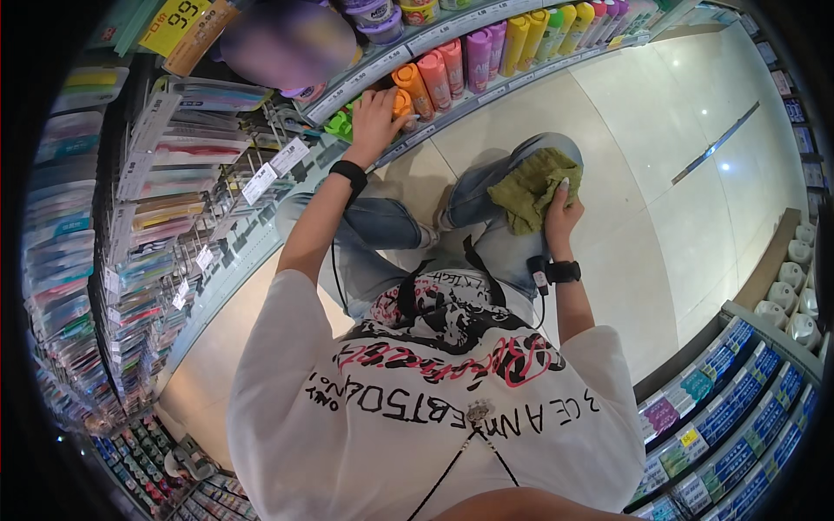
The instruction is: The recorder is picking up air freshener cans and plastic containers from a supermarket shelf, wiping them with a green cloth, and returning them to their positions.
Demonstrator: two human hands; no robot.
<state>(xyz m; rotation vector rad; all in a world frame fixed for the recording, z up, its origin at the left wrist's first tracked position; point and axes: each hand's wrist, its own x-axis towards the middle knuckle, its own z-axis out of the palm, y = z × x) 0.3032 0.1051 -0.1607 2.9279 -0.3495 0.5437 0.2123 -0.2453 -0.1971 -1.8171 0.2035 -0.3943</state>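
Note:
My left hand (373, 127) reaches to the lowest shelf, its thumb across the front of an orange air-freshener can (402, 103) and its fingers at the can's left side. Part of the can is behind the hand. Left of it stand bright green containers (340, 124), partly covered by the hand. My right hand (563, 218) holds a crumpled olive-green cloth (535, 189) over my bent knee, with the thumb pressed on the cloth.
More orange, pink, purple and yellow cans (479, 60) line the shelf edge (449, 124). Tubs (381, 26) fill the shelf above. Toothbrush packs hang on hooks (195, 146) at left. Boxed goods (700, 417) stand on shelves at lower right. Pale floor tiles (625, 195) lie to the right.

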